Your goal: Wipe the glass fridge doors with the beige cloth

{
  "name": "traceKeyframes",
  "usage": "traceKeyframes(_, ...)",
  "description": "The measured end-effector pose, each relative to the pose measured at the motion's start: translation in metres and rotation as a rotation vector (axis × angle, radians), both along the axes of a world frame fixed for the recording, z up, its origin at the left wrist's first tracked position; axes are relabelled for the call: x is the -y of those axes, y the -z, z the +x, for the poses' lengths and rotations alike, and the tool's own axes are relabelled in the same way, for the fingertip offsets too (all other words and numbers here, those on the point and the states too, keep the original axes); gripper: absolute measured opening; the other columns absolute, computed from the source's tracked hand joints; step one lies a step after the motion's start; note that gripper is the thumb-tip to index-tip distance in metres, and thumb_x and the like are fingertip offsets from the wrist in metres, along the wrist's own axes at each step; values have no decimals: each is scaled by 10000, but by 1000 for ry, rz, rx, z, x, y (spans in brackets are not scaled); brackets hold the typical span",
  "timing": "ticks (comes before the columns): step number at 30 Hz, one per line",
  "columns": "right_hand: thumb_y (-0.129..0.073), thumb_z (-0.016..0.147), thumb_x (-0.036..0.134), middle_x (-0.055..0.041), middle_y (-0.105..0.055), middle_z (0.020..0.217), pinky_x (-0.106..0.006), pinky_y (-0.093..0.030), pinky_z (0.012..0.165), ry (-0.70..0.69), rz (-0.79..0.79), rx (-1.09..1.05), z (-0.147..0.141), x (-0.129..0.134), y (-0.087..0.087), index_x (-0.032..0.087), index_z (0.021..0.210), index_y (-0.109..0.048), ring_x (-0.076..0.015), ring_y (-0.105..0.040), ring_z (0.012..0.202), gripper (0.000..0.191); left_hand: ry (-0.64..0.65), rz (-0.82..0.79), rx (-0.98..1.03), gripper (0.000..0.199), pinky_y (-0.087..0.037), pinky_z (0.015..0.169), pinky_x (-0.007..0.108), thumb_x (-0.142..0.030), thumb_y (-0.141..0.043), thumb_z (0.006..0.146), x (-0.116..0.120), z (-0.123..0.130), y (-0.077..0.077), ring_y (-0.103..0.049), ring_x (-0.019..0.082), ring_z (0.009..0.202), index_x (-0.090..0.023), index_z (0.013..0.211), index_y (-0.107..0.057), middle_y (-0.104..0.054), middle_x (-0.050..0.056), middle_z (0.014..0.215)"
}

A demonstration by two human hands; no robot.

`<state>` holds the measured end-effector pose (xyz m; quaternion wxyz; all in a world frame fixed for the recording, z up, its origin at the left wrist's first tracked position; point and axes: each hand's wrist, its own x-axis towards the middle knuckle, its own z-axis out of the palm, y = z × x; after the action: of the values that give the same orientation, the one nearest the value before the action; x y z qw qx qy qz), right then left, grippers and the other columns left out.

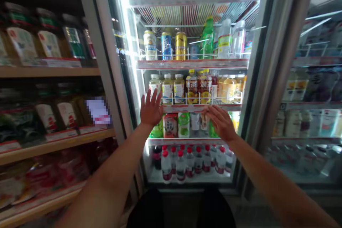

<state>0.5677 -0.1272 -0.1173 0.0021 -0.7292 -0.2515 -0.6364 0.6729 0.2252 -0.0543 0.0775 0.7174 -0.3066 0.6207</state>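
Observation:
My left hand (151, 108) is raised with fingers spread, just in front of the bottles of pale juice (167, 89) and touching nothing I can make out. My right hand (220, 123) hangs with fingers apart over the shelf's red-edged front rail (201, 108), close to a small bottle (204, 122). Below my hands stand a pink drink carton (170, 125) and a green-labelled bottle (184, 124). Neither hand holds anything.
A lit drinks cooler holds cans (166, 45) above and red-capped bottles (189, 162) below. Its metal door frame (107, 60) stands to the left, beside wooden shelves (53, 144) of packaged goods. Another glass-fronted cooler (307, 78) stands to the right.

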Motion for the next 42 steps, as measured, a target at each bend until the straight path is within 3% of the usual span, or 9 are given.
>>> traceKeyframes(3,-473,1016,157,-116,-606,1453,-519,-468,1162,77,189,106,-1,19,-12,198,1313,-646,-264,-472,1443,346,25,-31,-11,595,-28,1289,568,-359,-417,1023,2,0,3,-106,282,1576,-218,1598,-358,-331,98,1641)
traceKeyframes(10,-472,1007,140,-122,-606,1443,-521,-486,1158,60,131,26,-14,45,22,210,1311,-629,-268,-454,1458,350,15,-66,-35,585,140,1238,622,-366,-453,1008,4,-2,3,-210,314,1556,-252,1578,-396,-382,103,1615)
traceKeyframes(16,-459,991,177,-167,-603,1392,-583,-489,1115,37,440,185,-11,65,-16,180,1193,-684,-305,-551,1352,303,20,-76,-43,579,159,1234,605,-368,-467,1001,4,-2,3,-229,304,1553,-254,1566,-418,-389,94,1611)
traceKeyframes(18,-451,989,180,-181,-577,1417,-586,-490,1108,41,506,183,-9,60,-4,174,1235,-663,-308,-543,1356,324,20,-76,-44,576,166,1231,603,-368,-468,999,4,-2,3,-239,305,1550,-251,1562,-425,-394,97,1607)
traceKeyframes(22,-498,1002,244,-199,-425,1560,-582,-460,1143,40,471,49,-11,46,45,193,1428,-527,-318,-421,1466,431,25,-73,-35,579,158,1231,611,-358,-467,994,4,-4,2,-242,311,1547,-250,1562,-426,-397,102,1605)
traceKeyframes(24,-517,1008,275,-196,-416,1565,-591,-443,1157,28,436,13,-11,47,49,199,1442,-518,-325,-406,1475,441,31,-74,-47,582,143,1234,620,-344,-482,985,4,-4,2,-250,315,1544,-260,1559,-431,-404,100,1602)
traceKeyframes(31,-467,1030,261,-163,-497,1514,-635,-374,1188,-13,498,183,2,57,-32,196,1324,-634,-322,-369,1497,344,8,-84,-63,573,127,1241,622,-333,-494,974,5,-5,3,-253,312,1545,-257,1541,-459,-409,84,1601)
traceKeyframes(37,-463,1038,264,-179,-494,1522,-605,-391,1195,20,371,149,6,34,-21,185,1404,-569,-299,-409,1477,390,29,-84,-59,567,114,1241,634,-327,-501,972,5,-5,2,-275,319,1536,-273,1536,-467,-423,83,1594)
traceKeyframes(42,-438,1039,268,-161,-482,1539,-571,-386,1210,-5,381,157,13,28,-61,187,1383,-595,-292,-398,1486,387,32,-83,-16,570,108,1243,635,-331,-499,985,4,-5,3,-285,318,1532,-279,1550,-445,-429,89,1589)
